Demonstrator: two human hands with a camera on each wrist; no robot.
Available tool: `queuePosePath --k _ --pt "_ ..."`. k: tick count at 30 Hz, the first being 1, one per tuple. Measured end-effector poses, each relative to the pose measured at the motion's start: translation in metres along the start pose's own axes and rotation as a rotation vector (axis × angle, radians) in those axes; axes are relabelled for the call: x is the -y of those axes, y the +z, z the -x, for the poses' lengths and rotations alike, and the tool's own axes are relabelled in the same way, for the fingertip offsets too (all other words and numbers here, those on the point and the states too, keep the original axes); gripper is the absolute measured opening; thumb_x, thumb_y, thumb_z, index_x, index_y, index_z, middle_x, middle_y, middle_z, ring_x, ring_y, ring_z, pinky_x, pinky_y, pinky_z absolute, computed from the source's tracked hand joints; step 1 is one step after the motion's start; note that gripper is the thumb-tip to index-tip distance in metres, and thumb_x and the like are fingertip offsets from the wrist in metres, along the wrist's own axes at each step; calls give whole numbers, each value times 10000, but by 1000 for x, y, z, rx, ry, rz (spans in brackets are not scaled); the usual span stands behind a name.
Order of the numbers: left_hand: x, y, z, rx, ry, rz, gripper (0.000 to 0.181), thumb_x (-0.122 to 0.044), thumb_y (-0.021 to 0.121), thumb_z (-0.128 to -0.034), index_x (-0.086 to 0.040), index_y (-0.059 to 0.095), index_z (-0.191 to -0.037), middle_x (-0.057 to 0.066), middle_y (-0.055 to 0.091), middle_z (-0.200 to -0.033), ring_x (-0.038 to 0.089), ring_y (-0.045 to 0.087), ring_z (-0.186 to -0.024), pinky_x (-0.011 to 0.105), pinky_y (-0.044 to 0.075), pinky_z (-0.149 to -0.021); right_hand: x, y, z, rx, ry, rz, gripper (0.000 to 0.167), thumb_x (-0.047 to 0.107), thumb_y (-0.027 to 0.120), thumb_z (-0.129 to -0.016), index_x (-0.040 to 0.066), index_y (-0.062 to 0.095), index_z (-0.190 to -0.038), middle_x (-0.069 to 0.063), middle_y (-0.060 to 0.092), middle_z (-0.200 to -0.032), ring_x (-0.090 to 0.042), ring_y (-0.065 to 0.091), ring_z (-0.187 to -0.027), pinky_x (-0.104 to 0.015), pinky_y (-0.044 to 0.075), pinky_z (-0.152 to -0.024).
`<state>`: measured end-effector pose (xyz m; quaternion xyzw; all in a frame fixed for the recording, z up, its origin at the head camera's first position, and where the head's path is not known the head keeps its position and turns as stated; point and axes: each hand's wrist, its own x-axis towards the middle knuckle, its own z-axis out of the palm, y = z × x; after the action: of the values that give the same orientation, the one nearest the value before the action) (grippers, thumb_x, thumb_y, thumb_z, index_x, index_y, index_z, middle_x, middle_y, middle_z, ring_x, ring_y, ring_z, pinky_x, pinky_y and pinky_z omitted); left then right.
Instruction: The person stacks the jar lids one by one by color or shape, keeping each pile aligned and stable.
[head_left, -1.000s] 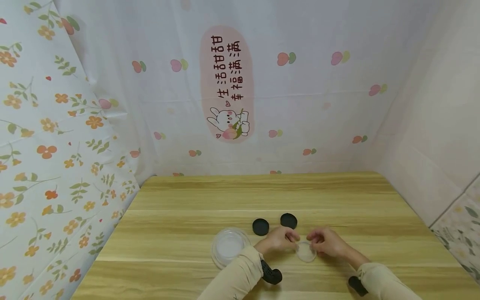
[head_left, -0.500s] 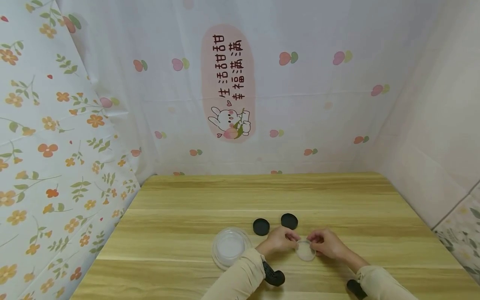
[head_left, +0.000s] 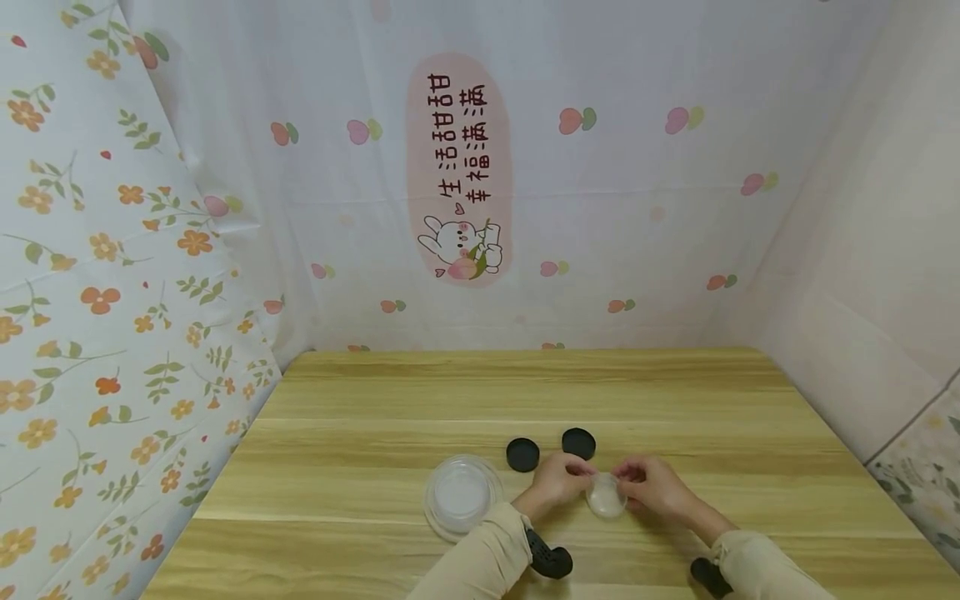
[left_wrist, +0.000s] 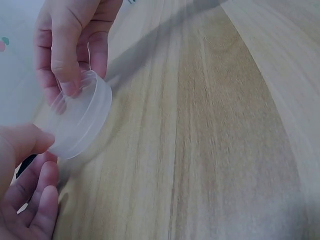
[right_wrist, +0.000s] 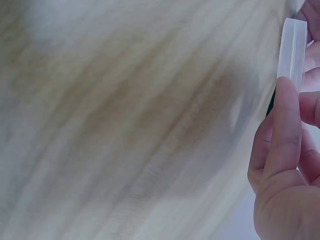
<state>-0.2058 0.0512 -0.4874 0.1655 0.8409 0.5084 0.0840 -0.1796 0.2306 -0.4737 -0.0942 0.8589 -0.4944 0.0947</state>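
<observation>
Between both hands is a shallow, round, clear plastic piece with a low rim, like a lid or small dish (head_left: 606,498). My left hand (head_left: 557,483) pinches its left edge between thumb and fingers. On the opposite edge, my right hand (head_left: 657,487) grips it, with the thumb on the face in the left wrist view. That view shows the plastic piece (left_wrist: 82,122) tilted, its rim turned toward the bare wood. Seen edge-on in the right wrist view, the plastic piece (right_wrist: 292,52) has my right thumb or finger along its side.
Two round black caps (head_left: 522,454) (head_left: 578,443) lie just beyond my left hand. To its left stands a larger clear round plastic container (head_left: 461,493), partly behind my sleeve. The wooden table (head_left: 360,417) meets a patterned cloth (head_left: 622,217) at the back.
The plastic piece has shifted slightly left and been tilted, so its face now catches the light. Both hands keep hold of it and moved only a little. The caps stay put.
</observation>
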Motion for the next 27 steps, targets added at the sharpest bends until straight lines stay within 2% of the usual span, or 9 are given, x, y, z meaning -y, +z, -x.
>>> queuePosePath --k 6,13,21,27 --pt "0 -2 0 2 0 121 76 -36 665 -741 -22 699 -807 -20 638 -731 -3 498 -654 163 419 -572 7 -2 -1 2 -9 6 168 -41 550 -783 -117 584 -929 -90 558 -755 -188 531 -668 -283 497 -515" --pt "-8 -16 -7 5 -12 54 70 -90 669 -747 -80 714 -800 -69 598 -668 2 456 -569 166 391 -494 18 -5 -7 -19 -78 30 136 -15 577 -800 -104 587 -902 -87 567 -757 -178 530 -646 -293 492 -513" --pt "-18 -41 -10 38 -56 95 76 -83 667 -752 -65 704 -817 -44 598 -687 55 489 -631 208 405 -536 36 -5 -19 -30 -125 42 138 -1 584 -807 -81 608 -916 -82 566 -777 -167 532 -668 -301 508 -530" --pt "-20 -62 -12 32 -50 36 78 -104 676 -749 -80 707 -817 -52 606 -719 63 508 -665 217 423 -584 50 2 -30 -30 -124 37 122 4 593 -797 -59 621 -898 -77 570 -783 -165 546 -694 -290 514 -549"
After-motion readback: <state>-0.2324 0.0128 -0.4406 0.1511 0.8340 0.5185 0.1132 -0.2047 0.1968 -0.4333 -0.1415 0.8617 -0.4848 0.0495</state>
